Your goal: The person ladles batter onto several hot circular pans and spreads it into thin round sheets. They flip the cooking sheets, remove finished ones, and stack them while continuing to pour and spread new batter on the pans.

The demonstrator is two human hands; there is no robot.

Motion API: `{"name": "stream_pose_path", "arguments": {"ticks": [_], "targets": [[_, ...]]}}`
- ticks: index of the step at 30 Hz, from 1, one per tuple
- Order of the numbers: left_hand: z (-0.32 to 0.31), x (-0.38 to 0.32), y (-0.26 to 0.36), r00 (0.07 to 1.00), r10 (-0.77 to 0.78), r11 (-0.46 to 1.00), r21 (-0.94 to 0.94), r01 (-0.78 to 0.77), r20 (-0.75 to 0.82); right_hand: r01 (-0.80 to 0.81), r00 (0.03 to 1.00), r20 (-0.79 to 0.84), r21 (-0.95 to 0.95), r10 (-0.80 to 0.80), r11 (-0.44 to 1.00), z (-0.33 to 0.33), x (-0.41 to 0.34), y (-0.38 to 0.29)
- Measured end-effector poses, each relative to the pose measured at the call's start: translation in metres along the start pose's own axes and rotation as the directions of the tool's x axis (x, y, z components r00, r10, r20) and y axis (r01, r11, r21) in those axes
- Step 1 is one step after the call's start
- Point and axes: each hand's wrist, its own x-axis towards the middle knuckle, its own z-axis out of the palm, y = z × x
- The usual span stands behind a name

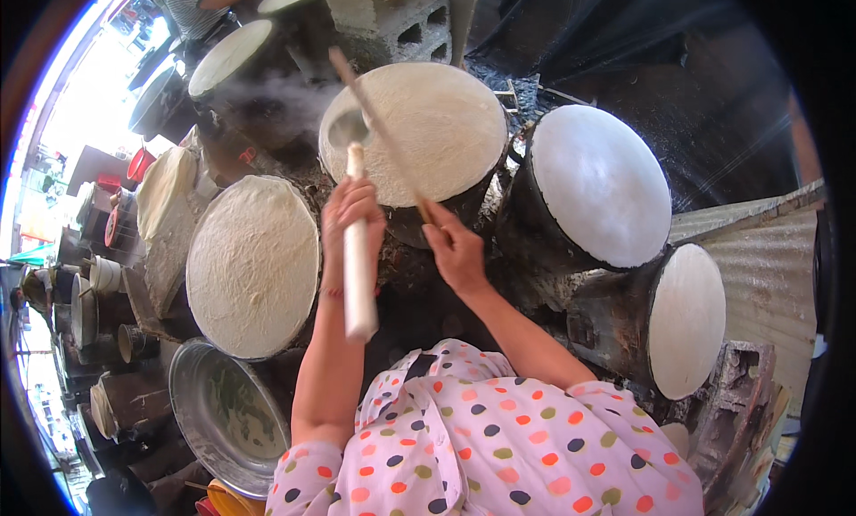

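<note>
My left hand grips a thick white roller, held lengthwise over the near edge of the middle drum. A slim wooden stick is in my right hand. It slants up and left across the drum's round top, which bears a rough, pale coating. The stick is blurred; I cannot tell if it touches the coating. At the top's left side is a dark round opening, with steam drifting nearby. Left of my left hand stands another drum with a lumpy pale top.
To the right stand drums with smooth white tops. A metal basin with cloudy liquid sits lower left. Concrete blocks, corrugated sheeting and black plastic surround the area. A person in a striped top is at upper left.
</note>
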Motion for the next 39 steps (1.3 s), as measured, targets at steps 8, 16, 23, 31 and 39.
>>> {"name": "stream_pose_path", "arguments": {"ticks": [8,16,23,31,39], "targets": [[0.012,-0.028,-0.021,0.976,0.111,0.993,0.014,-0.115,0.188,0.267,0.959,0.273,-0.804,-0.069,0.531,-0.108,0.077,0.038],[0.01,-0.091,0.014,0.929,0.267,0.961,-0.003,-0.275,0.256,-0.108,0.855,0.467,-0.261,0.223,0.959,-0.054,0.024,-0.006],[0.035,-0.204,0.077,0.823,0.49,0.857,0.012,-0.515,0.287,-0.496,0.864,0.324,0.416,0.385,0.762,-0.007,0.006,0.0],[0.035,-0.316,0.132,0.634,0.687,0.69,-0.047,-0.722,0.356,-0.446,0.812,0.137,0.772,0.567,0.453,0.104,0.029,0.024],[0.028,-0.37,0.165,0.554,0.761,0.618,-0.116,-0.778,0.339,-0.677,0.73,0.49,0.42,0.477,0.604,0.14,-0.023,-0.013]]}}
